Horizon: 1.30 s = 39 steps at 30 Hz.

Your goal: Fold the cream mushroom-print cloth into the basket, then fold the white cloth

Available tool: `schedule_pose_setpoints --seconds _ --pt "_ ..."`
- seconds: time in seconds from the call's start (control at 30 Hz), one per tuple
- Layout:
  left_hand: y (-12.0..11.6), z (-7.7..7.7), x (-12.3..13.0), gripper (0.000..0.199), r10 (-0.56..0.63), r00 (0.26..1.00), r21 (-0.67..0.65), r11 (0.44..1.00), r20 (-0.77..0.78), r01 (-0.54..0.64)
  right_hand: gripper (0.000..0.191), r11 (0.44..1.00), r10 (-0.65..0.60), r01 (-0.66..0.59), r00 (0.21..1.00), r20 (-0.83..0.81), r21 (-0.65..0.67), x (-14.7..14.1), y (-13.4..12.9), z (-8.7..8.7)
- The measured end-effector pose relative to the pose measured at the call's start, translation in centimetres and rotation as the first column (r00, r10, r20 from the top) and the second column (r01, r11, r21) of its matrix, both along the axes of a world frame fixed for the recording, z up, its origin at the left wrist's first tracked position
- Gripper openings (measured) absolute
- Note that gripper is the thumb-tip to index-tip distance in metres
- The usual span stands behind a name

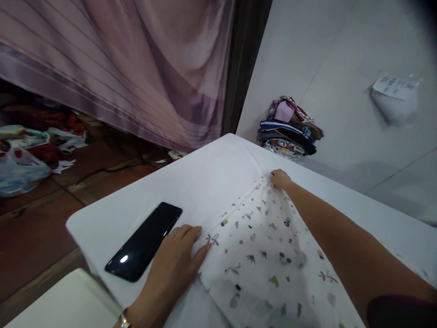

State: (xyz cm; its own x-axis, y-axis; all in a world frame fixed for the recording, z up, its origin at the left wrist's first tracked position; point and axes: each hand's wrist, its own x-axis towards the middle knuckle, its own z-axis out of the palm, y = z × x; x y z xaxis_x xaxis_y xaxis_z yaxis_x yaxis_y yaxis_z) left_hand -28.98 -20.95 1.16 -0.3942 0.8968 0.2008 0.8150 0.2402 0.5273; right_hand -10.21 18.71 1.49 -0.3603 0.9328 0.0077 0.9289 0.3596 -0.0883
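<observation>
A white cloth (266, 255) printed with small plants, birds and dots lies across the white table (211, 177). At its far corner, my right hand (282, 178) is closed, pinching the fabric, with the arm reaching along the cloth's right side. My left hand (182, 248) rests flat with fingers apart, its fingertips and thumb at the cloth's left edge. A black smartphone (145, 241) lies on the table just left of that hand. The cloth's near part runs out of view at the bottom.
Folded clothes (290, 130) are stacked beyond the table by the white wall (341, 105). A pink curtain (164, 68) hangs behind. Plastic bags (22, 168) and paper scraps lie on the tiled floor at left. A pale surface (68, 303) stands at lower left.
</observation>
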Motion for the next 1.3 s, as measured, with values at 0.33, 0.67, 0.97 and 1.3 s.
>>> schedule_pose_setpoints --seconds 0.33,0.67,0.97,1.3 --pt "-0.2 -0.1 0.2 0.023 -0.108 0.989 0.035 0.993 -0.097 0.112 0.021 0.998 0.047 -0.044 0.997 -0.064 0.054 0.3 -0.7 -0.7" --pt "0.2 0.4 0.4 0.022 -0.065 0.993 -0.063 0.996 -0.101 0.059 0.027 0.999 0.007 -0.004 0.999 -0.050 0.050 -0.3 0.1 -0.8" --pt "0.2 0.8 0.8 0.025 -0.048 0.995 -0.097 0.995 -0.088 0.040 0.037 0.993 0.019 -0.009 0.996 -0.081 0.117 -0.6 -0.9 0.3" --pt "-0.1 1.4 0.7 0.029 0.103 0.991 -0.195 0.974 -0.085 -0.118 0.035 0.982 -0.015 0.050 0.982 -0.188 0.183 -3.6 -0.2 1.6"
